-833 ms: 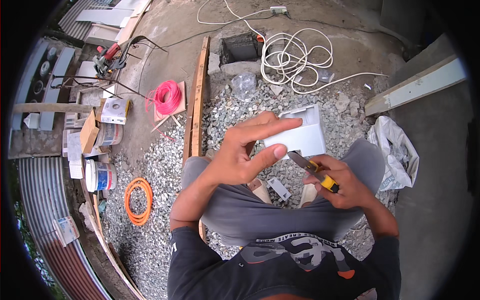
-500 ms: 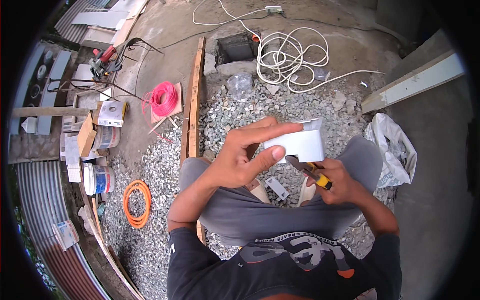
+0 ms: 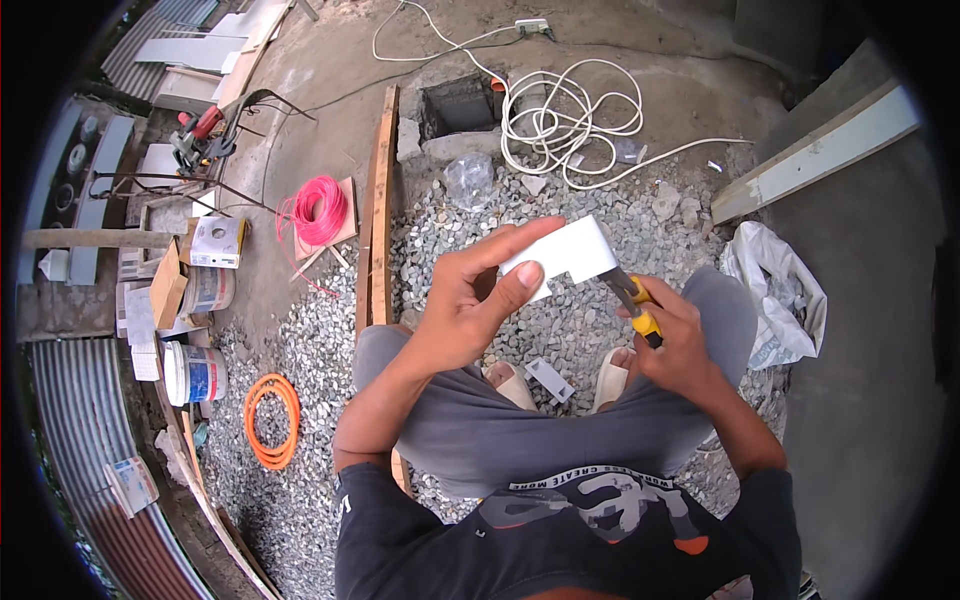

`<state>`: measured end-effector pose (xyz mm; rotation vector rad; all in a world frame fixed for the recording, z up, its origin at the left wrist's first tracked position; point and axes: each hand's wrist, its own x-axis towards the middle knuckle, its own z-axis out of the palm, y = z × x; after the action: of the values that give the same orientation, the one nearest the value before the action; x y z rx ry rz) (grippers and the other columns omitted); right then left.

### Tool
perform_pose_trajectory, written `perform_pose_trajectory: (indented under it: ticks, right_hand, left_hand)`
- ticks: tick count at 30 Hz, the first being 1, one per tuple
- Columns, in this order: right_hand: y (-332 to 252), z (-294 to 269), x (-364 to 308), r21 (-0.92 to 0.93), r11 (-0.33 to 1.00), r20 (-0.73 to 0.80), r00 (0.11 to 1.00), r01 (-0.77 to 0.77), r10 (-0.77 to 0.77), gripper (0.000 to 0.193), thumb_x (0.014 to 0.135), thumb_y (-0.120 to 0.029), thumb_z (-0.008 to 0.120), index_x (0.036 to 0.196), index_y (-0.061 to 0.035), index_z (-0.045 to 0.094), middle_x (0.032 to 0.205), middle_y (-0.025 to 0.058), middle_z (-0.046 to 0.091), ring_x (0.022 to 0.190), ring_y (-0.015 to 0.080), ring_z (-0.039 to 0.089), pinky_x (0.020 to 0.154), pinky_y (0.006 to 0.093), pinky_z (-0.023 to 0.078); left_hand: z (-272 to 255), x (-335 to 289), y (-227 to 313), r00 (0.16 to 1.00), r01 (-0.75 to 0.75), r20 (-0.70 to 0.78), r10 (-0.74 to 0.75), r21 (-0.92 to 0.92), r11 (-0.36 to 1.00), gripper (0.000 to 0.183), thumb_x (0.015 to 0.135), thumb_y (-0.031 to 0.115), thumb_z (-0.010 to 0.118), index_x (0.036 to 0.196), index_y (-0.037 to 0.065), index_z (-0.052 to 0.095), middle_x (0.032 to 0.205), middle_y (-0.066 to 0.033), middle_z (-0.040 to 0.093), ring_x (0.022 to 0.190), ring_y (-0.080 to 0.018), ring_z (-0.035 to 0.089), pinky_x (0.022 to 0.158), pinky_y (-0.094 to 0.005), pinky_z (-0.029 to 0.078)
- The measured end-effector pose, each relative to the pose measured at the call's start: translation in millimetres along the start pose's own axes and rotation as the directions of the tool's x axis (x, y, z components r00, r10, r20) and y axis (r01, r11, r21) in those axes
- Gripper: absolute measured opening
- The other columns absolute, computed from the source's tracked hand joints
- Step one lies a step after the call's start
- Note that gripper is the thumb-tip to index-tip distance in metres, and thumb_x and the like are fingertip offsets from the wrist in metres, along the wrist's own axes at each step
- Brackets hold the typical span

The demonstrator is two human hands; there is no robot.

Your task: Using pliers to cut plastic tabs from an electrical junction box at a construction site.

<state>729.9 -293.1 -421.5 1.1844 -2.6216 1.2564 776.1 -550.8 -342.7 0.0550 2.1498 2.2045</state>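
Observation:
Between the thumb and fingers of my left hand is a white plastic box with a square notch in its lower edge. My right hand grips yellow-and-black handled pliers. Their dark jaws meet the right end of the box; whether they bite into its wall I cannot tell. On the gravel between my feet lies a small white plate, apart from both hands.
Gravel surrounds my feet, with a long wooden board to the left. Farther off lie a pink coil, an orange hose and a looped white cable beside a square pit. A white sack stands right.
The white box has tilted, its right end turning toward the pliers. The pliers' jaws have moved from the notch at its lower edge up to its right end.

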Motion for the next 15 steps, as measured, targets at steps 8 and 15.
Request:
perform_pose_trajectory:
  ticks: [8,15]
  right_hand:
    - [-19,-5,4,0.33,0.943,0.185,0.983,-0.047,-0.016,0.051,0.064,0.012,0.057,0.114,0.0028,0.061,0.135,0.0211,0.046,0.121,0.0373,0.051,0.1,0.0397,0.043]
    - [-23,-2,10,0.3,0.952,0.151,0.982,0.061,-0.111,0.055,0.064,0.01,0.061,0.119,0.0026,0.06,0.137,0.0194,0.045,0.124,0.037,0.048,0.101,0.0415,0.042]
  left_hand:
    - [0,0,-9,0.99,-0.133,-0.052,0.132,-0.021,0.991,0.041,0.097,0.02,0.057,0.133,0.0,0.054,0.117,-0.0087,0.063,0.1,-0.0103,0.056,0.082,-0.0243,0.045]
    - [6,-1,-12,0.99,-0.137,-0.054,0.132,-0.111,0.984,0.044,0.097,0.022,0.057,0.134,-0.001,0.051,0.122,-0.0101,0.061,0.105,-0.0119,0.056,0.085,-0.0248,0.045]
